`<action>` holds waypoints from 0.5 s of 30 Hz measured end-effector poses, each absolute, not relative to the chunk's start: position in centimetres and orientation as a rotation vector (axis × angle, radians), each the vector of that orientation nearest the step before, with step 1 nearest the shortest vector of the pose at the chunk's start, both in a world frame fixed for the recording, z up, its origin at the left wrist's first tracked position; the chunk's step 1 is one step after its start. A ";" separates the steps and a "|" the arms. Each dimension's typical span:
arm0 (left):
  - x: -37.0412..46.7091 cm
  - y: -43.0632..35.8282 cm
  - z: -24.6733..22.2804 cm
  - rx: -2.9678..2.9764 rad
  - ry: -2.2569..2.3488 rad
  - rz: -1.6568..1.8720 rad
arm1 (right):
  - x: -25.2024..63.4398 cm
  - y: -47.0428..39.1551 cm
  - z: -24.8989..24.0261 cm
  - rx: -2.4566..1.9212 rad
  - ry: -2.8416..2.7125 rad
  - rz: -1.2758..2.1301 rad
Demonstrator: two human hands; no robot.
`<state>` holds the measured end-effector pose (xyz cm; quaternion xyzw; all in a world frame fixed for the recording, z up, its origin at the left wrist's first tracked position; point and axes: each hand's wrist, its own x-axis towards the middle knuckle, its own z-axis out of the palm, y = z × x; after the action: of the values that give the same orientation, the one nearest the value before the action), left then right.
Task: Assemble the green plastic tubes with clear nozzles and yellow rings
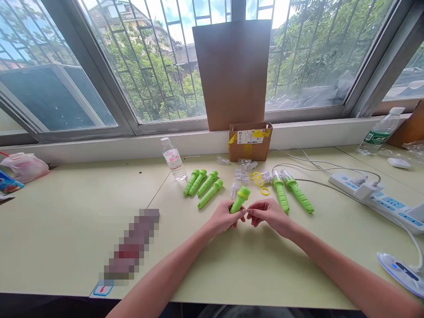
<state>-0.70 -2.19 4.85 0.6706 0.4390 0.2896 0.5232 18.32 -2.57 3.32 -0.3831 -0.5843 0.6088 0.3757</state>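
My left hand (224,217) is wrapped round a green plastic tube (239,201) with a threaded top and a yellow ring near its upper end. Close beside it, my right hand (270,216) has its fingers pinched together; what they hold, if anything, is too small to make out. Several similar green tubes (207,184) lie to the left of my hands. Two green tubes with clear tops (291,190) lie to the right. Beyond my hands are loose yellow rings (265,191) and clear plastic caps (242,176).
A small cardboard box (250,152) stands at the back before a tall brown board (233,75). One water bottle (174,161) is back left, another (380,132) back right. A power strip (380,198) with cables lies right, near a white oval device (400,271).
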 end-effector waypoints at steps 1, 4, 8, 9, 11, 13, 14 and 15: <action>-0.7 -2.2 4.8 1.611 1.044 0.694 | 18.3 -2.6 3.3 -0.977 -1.499 1.561; -0.6 -2.3 4.7 1.639 1.024 0.691 | 18.2 -2.6 3.2 -0.974 -1.525 1.554; -0.7 -2.4 4.4 1.706 1.001 0.678 | 18.1 -2.6 2.9 -0.992 -1.599 1.497; -0.8 -2.4 4.3 1.738 0.997 0.675 | 18.1 -2.6 2.8 -1.001 -1.611 1.487; -0.9 -2.4 4.0 1.826 0.993 0.678 | 18.0 -2.5 2.3 -1.031 -1.625 1.473; -0.9 -2.3 3.7 1.939 0.996 0.695 | 18.0 -2.5 1.9 -1.064 -1.637 1.455; -1.0 -2.3 3.5 1.990 0.999 0.706 | 18.0 -2.5 1.7 -1.078 -1.644 1.443; -0.9 -2.3 3.4 2.032 1.002 0.713 | 18.0 -2.5 1.6 -1.088 -1.651 1.429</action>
<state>-0.94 -2.26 3.38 0.7934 0.3913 0.2785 0.3740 18.02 -2.46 1.57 -0.4188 -0.6355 0.5501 0.3438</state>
